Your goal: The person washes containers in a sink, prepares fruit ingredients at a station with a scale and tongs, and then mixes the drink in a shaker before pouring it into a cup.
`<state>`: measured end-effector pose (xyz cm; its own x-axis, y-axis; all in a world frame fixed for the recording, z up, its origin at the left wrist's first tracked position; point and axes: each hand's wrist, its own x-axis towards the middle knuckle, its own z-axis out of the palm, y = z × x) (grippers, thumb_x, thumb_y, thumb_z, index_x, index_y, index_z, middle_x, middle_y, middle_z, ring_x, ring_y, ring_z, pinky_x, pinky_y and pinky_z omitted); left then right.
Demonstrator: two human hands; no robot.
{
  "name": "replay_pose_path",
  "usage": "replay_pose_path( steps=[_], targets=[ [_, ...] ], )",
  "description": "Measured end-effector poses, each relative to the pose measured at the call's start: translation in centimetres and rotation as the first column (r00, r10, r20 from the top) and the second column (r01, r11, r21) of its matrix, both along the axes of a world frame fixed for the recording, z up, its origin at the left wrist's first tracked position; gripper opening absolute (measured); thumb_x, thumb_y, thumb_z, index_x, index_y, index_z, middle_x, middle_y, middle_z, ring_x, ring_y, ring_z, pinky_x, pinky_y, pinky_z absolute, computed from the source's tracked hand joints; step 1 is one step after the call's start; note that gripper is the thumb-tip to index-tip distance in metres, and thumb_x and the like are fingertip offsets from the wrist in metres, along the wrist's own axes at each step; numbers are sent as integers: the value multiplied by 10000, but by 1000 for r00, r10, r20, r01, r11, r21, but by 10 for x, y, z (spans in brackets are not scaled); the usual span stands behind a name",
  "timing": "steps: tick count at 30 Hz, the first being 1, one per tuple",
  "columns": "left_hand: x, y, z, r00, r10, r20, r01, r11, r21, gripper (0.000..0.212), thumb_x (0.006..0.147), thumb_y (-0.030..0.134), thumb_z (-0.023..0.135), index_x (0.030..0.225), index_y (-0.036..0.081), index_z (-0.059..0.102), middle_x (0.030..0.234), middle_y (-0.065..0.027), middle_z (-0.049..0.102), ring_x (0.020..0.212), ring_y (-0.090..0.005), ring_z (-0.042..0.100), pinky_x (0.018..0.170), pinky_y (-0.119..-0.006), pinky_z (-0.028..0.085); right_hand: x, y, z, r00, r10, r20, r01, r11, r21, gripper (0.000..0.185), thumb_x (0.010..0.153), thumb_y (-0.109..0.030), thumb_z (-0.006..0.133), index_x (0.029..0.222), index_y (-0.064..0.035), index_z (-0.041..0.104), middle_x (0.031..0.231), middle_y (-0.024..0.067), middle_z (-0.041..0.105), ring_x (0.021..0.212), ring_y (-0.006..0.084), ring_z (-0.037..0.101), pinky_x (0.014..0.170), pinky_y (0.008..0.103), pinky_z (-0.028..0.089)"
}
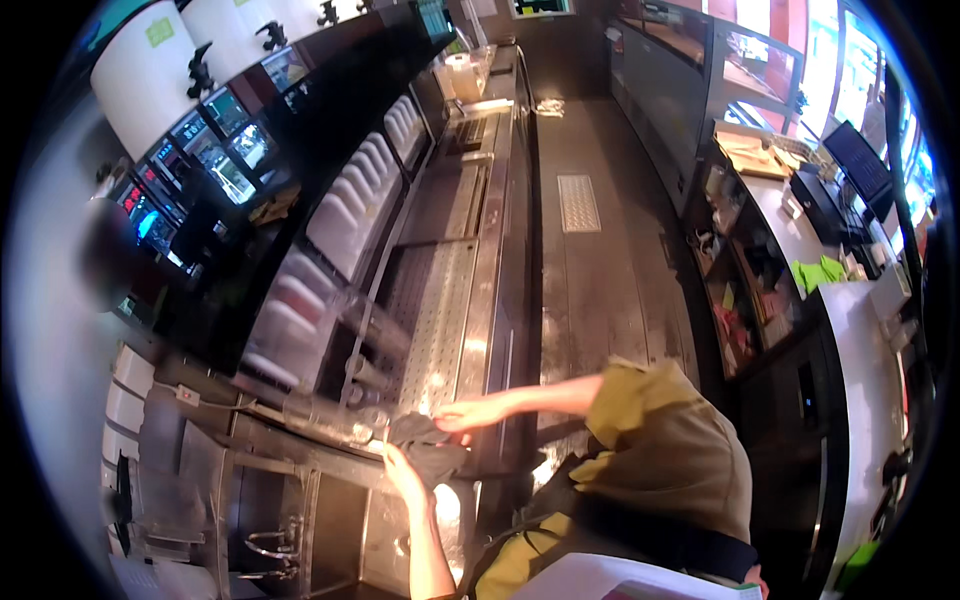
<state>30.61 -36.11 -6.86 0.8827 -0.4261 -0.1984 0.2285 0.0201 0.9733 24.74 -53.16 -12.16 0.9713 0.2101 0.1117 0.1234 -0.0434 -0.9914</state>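
Note:
A crumpled dark grey cloth (426, 445) is held between my two hands above the corner where the perforated steel counter meets the sink area. My left hand (403, 471), at the cloth's lower left edge, grips it with the thumb and fingers. From the right, my right hand (469, 415) reaches to the cloth's upper side, its fingers pressed into the folds and partly hidden. Close to the cloth's left side lie clear cylindrical containers (330, 421), blurred in part. Whether the cloth wraps round anything cannot be seen.
A steel sink (384, 544) and a tap (274, 547) are below left. The perforated steel counter (431, 352) runs away beside upright white dividers (334, 225). Right of it are a floor aisle (600, 285) and a counter with a monitor (859, 161) and green cloth (817, 273). Beyond the left partition, a blurred person is visible.

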Motion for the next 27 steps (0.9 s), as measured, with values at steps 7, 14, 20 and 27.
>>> replay_pose_path(
  steps=[7, 14, 20, 27],
  targets=[
    [-52, -172, 31, 814, -451, 365, 378, 890, 256, 436, 733, 132, 611, 1124, 12, 460, 1101, -110, 492, 1019, -186, 447, 865, -284, 347, -145, -170, 57, 793, -563, -234, 599, 791, 125, 316, 807, -248, 539, 942, 32, 484, 916, 102, 573, 840, 183, 557, 740, 263, 429],
    [-53, -244, 2, 899, -346, -268, 318, 937, -143, 269, 813, 239, 531, 983, 31, 513, 911, -78, 551, 828, -132, 524, 716, -259, 436, -136, -233, 64, 553, -814, -175, 777, 429, 461, 216, 833, -213, 526, 887, -5, 505, 725, 32, 558, 659, 104, 526, 604, 256, 435],
    [-10, -264, 9, 961, -222, -167, 269, 893, 361, 425, 814, 385, 494, 1133, 106, 450, 982, -142, 556, 790, -260, 586, 634, -380, 486, 27, -315, 3, 394, -912, 112, 917, 382, -111, 379, 728, -334, 608, 783, 35, 543, 609, 175, 560, 606, 208, 566, 548, 319, 436],
    [71, -368, -99, 126, -923, 363, -170, 341, 925, 659, 780, 386, 458, 1256, -25, 260, 1272, -257, 281, 1194, -368, 261, 971, -450, 219, 105, -338, -46, 778, -626, 55, 600, 713, -363, 359, 721, -277, 556, 953, -3, 563, 901, 189, 579, 877, 301, 553, 778, 384, 426]
  ],
)
